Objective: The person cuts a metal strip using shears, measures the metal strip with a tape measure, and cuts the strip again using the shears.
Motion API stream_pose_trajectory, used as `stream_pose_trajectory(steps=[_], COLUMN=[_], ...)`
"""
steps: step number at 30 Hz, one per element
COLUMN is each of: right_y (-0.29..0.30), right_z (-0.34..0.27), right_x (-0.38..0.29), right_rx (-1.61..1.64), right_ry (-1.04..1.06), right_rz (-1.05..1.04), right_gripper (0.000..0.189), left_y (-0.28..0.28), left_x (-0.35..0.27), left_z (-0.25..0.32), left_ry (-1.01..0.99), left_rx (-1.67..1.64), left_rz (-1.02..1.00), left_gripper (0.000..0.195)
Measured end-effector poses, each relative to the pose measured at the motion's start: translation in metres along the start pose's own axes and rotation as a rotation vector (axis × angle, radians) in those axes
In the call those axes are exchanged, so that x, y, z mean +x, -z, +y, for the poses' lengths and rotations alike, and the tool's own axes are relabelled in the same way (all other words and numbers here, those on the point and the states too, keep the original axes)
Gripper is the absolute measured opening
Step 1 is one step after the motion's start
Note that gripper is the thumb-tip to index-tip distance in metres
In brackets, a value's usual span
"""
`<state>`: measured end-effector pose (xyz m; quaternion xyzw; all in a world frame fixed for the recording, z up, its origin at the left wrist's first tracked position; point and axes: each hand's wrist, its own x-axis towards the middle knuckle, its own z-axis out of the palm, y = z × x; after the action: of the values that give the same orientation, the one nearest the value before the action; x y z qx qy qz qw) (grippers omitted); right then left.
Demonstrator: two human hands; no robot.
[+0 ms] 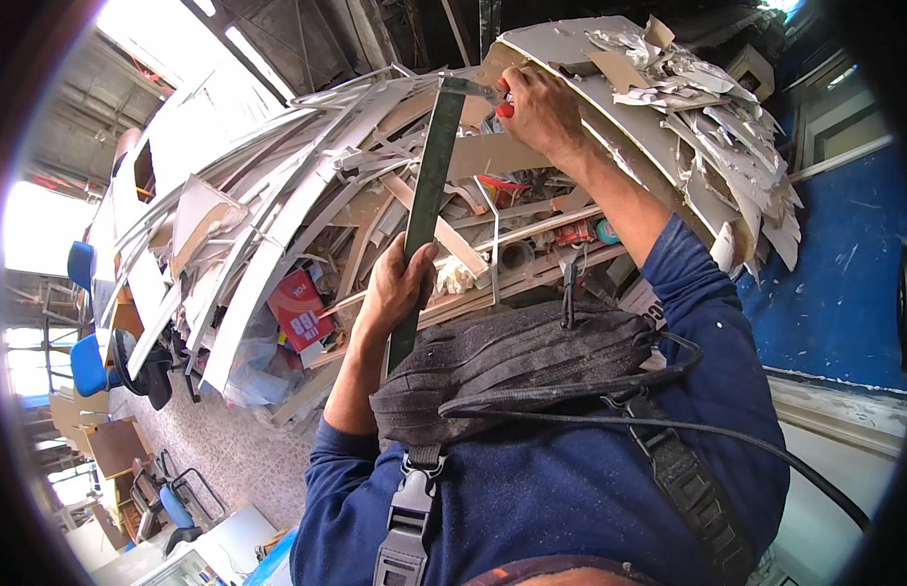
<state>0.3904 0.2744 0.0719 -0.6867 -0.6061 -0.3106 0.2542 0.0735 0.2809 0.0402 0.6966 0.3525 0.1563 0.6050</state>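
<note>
My left hand (396, 286) grips a long dark green strip (430, 168), apparently metal, around its lower half with the thumb across its face. The strip stands almost upright before me, and its lower end goes out of sight behind the black chest bag (512, 366). Up at the strip's top end, my right hand (543, 110) holds a red-handled hand tool (505, 110), pliers or snips. Its metal head meets a pale flap at that end; whether the jaws are closed is too small to tell.
A pile of white metal profiles (259, 293) and scrap fills the left and middle. Broken plasterboard sheets (666, 139) are stacked at right, near a blue panel (827, 278). A red box (300, 309) lies in the scrap. Blue chairs (91, 364) stand at far left.
</note>
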Motion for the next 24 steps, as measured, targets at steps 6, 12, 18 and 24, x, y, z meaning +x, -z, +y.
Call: stream_pose_trajectory(steps=[6, 12, 18, 24], right_y=[-0.004, -0.018, -0.036, -0.035], right_z=[0.006, 0.0, 0.001, -0.012], right_x=[0.004, 0.004, -0.001, 0.005], right_rx=[0.091, 0.147, 0.152, 0.246], right_ry=[-0.114, -0.149, -0.118, -0.139], right_rz=[-0.132, -0.169, 0.03, 0.399], right_gripper=[0.023, 0.02, 0.036, 0.058], left_y=[0.003, 0.02, 0.025, 0.0], left_x=[0.0, 0.009, 0.031, 0.051], left_z=[0.013, -0.006, -0.024, -0.029], left_ry=[0.019, 0.03, -0.04, -0.225], left_rx=[0.064, -0.053, 0.13, -0.026], left_rz=[0.026, 0.001, 0.081, 0.138], left_gripper=[0.033, 0.028, 0.028, 0.027])
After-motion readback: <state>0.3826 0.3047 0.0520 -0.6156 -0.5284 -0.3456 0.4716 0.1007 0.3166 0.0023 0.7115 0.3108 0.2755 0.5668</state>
